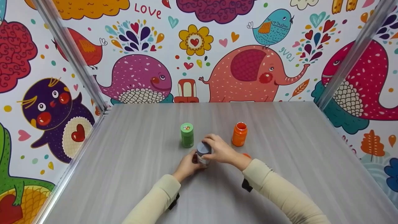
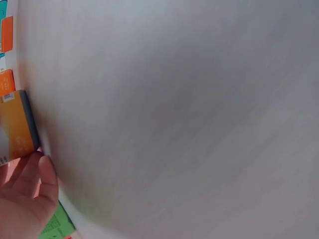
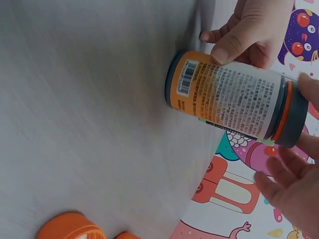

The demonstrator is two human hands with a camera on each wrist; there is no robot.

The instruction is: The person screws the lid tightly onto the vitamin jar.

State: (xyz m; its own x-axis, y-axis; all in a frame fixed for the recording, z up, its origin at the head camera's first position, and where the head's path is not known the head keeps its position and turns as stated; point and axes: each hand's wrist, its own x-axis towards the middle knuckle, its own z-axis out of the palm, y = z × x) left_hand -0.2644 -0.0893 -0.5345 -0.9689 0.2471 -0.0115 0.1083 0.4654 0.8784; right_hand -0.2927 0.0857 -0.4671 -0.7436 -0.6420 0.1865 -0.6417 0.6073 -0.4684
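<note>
A canister [image 3: 224, 97] with a dark grey lid [image 3: 293, 114] and an orange-and-white printed label stands upright on the table, near its middle. My left hand [image 1: 188, 165] holds the canister low on its side, thumb against the label in the right wrist view. My right hand [image 1: 221, 151] is at the top, its thumb and fingers spread around the grey lid. An orange band shows just under that lid. The left wrist view catches only part of the canister [image 2: 17, 129], beside the left hand [image 2: 30, 194].
Behind the canister, to the left, stands a green canister [image 1: 187, 135] with its top on. An orange jar [image 1: 239, 134] stands open at the back right. An orange lid [image 1: 246, 155] lies on the table, partly hidden by the right wrist. Printed panels [image 1: 192, 62] border the table.
</note>
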